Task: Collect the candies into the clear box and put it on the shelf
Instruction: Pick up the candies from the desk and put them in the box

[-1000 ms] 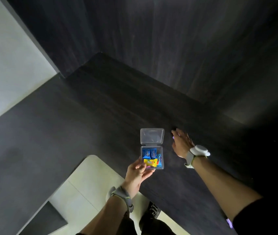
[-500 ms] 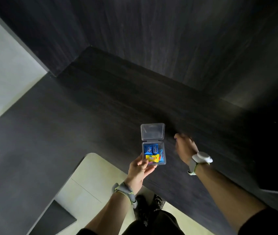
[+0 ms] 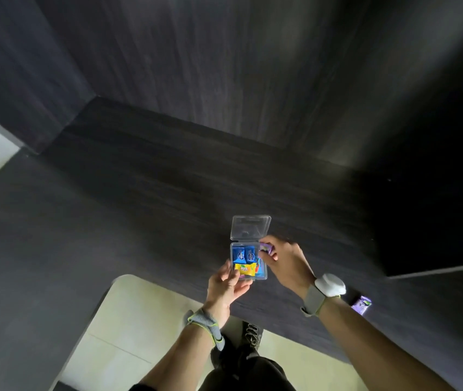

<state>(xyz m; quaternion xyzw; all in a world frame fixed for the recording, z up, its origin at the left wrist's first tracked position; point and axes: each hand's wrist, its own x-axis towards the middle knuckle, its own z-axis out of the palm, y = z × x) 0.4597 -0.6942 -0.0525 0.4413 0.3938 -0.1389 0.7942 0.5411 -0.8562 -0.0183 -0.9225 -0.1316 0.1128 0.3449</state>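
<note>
Right hand [image 3: 284,261] has moved from the table to the box [image 3: 248,261] rim at frame centre, pinching a purple candy [image 3: 265,247], left hand [image 3: 224,283] gripping the box's near edge, another candy [image 3: 361,304] lower right, dark table [image 3: 140,207] open all around.

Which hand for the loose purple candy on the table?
Right. The loose purple candy lies beside the right wrist; the left hand holds the clear box. The right hand first drops its pinched purple candy in.

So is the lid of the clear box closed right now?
No, the lid stands open behind the clear box, with candies visible inside.
</note>
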